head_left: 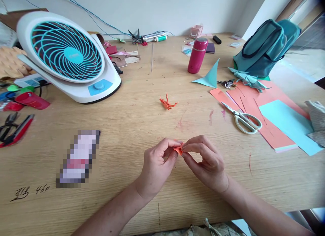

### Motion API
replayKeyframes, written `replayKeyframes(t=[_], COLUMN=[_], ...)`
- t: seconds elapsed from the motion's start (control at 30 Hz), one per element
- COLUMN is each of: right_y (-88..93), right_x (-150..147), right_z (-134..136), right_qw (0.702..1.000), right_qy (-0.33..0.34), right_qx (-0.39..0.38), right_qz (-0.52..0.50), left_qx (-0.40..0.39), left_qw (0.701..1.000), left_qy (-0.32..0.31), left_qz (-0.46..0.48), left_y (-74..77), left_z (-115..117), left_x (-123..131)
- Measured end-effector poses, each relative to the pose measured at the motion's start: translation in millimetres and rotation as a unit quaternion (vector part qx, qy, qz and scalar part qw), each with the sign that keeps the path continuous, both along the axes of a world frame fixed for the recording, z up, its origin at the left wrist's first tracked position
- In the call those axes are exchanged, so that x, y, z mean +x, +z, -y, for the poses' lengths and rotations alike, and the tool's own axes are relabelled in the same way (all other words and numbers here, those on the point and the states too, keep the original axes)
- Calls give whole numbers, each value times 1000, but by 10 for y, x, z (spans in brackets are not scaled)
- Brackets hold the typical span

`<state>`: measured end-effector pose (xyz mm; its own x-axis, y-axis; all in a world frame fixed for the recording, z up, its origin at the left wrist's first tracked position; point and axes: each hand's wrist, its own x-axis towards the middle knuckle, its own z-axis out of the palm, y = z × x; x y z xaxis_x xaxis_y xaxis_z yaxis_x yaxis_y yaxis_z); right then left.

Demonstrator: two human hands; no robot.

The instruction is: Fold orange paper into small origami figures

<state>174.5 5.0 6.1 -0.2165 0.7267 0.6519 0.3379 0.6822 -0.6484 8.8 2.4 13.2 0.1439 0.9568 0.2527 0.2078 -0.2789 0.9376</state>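
My left hand (157, 165) and my right hand (207, 163) meet over the wooden table (142, 127) near its front edge. Both pinch a small folded piece of orange paper (178, 150) between fingertips; only a corner of it shows. A finished small orange paper figure (167, 103) lies on the table farther back, apart from both hands.
White scissors (243, 120) lie on orange and light-blue paper sheets (274, 121) at the right. A teal paper cone (209, 77), a red bottle (197, 55) and a teal bag (264, 46) stand behind. A white-and-teal fan (68, 56) sits at the left, with pliers (12, 127) nearby.
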Motion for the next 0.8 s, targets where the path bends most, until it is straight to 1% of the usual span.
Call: replayKeyframes(t=[0.23,0.4,0.53,0.8], right_y=[-23,-31,-29,-28], right_x=[21,19,16,27], right_z=[-19,-26,-22,-49], right_qw=[1000,1000,999,998], right_qy=[7,-4,4,33], right_qx=[-20,-26,-34,-44], right_qz=[-4,-5,-5,-9], left_qx=[1,28,50,36], left_qw=[1000,999,998,999], left_qy=[11,14,10,1], left_qz=[-10,-15,-34,-28], left_y=[-9,-13,-26,-51], left_z=[-6,-4,5,4], left_x=[4,1,-15,-30])
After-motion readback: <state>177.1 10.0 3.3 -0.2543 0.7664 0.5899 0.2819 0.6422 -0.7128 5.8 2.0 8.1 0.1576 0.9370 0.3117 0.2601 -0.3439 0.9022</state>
